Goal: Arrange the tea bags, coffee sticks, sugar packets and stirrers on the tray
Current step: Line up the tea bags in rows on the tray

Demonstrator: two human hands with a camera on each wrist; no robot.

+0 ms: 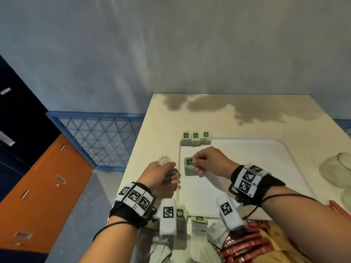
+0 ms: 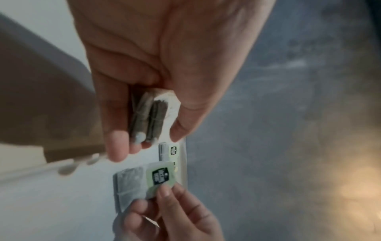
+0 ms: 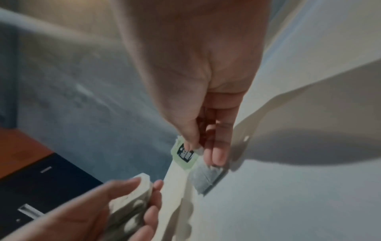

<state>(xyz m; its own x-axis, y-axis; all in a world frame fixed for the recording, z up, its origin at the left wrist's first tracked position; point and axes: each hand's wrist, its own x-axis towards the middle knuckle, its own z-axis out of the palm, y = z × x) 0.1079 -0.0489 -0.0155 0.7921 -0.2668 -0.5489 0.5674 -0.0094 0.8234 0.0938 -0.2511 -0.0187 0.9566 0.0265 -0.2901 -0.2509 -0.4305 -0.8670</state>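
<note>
Tea bag [image 1: 190, 166]: over the white tray [image 1: 247, 168], near its left edge.
My right hand [image 1: 209, 162]: pinching its green tag.
My left hand [image 1: 161, 172]: curled round a stack of tea bags [image 2: 147, 115], just left of the tray.
Far rim: three tea bags [image 1: 195, 138] in a row.

Dim wrist views, motion blur, soft shadows, wide-angle edge distortion
</note>
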